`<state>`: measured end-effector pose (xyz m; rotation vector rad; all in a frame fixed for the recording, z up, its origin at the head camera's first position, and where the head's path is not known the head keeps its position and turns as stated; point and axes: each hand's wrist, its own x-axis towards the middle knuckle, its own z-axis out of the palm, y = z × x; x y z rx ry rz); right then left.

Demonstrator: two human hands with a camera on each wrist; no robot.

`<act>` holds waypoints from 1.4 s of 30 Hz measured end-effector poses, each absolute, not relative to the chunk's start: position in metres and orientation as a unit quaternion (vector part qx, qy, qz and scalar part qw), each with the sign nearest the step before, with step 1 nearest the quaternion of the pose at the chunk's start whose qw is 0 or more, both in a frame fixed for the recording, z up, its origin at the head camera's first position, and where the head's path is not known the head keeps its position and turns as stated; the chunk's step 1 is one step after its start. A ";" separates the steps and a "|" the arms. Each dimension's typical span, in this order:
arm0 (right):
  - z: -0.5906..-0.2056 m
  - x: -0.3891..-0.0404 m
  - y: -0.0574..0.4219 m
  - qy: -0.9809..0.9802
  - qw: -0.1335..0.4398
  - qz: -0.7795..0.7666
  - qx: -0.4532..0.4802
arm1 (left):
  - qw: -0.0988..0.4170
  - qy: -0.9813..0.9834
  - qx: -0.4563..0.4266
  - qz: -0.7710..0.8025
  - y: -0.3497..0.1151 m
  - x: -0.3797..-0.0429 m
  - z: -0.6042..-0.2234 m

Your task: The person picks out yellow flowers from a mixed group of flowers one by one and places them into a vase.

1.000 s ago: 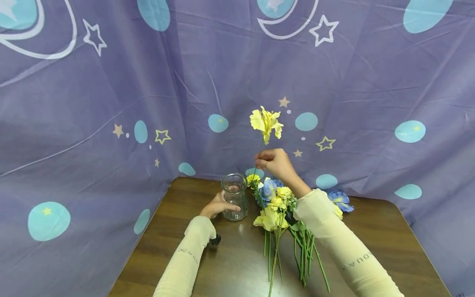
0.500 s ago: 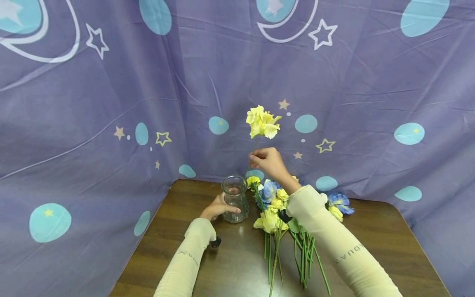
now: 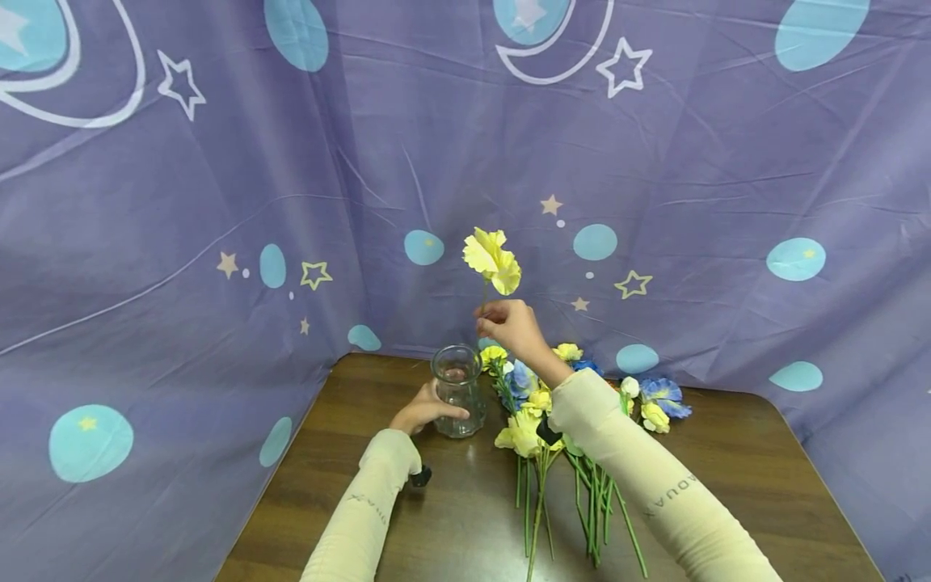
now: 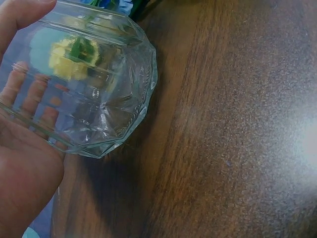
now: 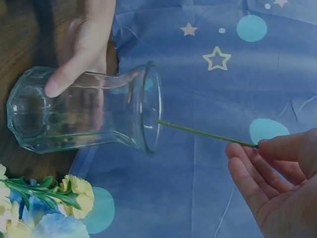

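Note:
A clear glass vase (image 3: 460,396) stands upright on the table, and my left hand (image 3: 429,408) grips its side, thumb across the front. Through the glass in the left wrist view, the fingers (image 4: 37,91) show curled behind it. My right hand (image 3: 511,325) pinches the thin green stem (image 5: 208,134) of a yellow flower (image 3: 493,260) between thumb and fingertips. The bloom sits above the hand. In the right wrist view the stem slants toward the vase (image 5: 84,111), its lower end right at the rim.
A pile of yellow, blue and white flowers (image 3: 525,432) lies right of the vase, stems (image 3: 596,509) toward the front. More blooms, one of them a blue flower (image 3: 665,396), lie beyond the right forearm. A purple curtain (image 3: 640,145) hangs behind the wooden table (image 3: 727,485).
My right hand has moved left with the yellow flower, bringing its stem to the vase's mouth. The bloom has turned and ended slightly lower. My left hand keeps its hold on the vase.

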<state>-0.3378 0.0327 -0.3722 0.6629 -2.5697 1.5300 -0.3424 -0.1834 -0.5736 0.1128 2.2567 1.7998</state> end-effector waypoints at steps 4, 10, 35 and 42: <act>-0.378 -0.337 0.029 -0.840 0.046 0.492 0.224 | 0.130 0.780 0.030 0.611 -0.184 -0.342 -0.574; -0.387 -0.335 0.024 -0.850 0.066 0.470 0.227 | 0.134 0.775 0.048 0.616 -0.185 -0.341 -0.573; -0.405 -0.329 0.002 -0.869 0.070 0.430 0.233 | 0.119 0.782 0.066 0.608 -0.183 -0.342 -0.575; -0.413 -0.330 -0.003 -0.869 0.050 0.424 0.249 | 0.132 0.769 0.077 0.621 -0.184 -0.341 -0.574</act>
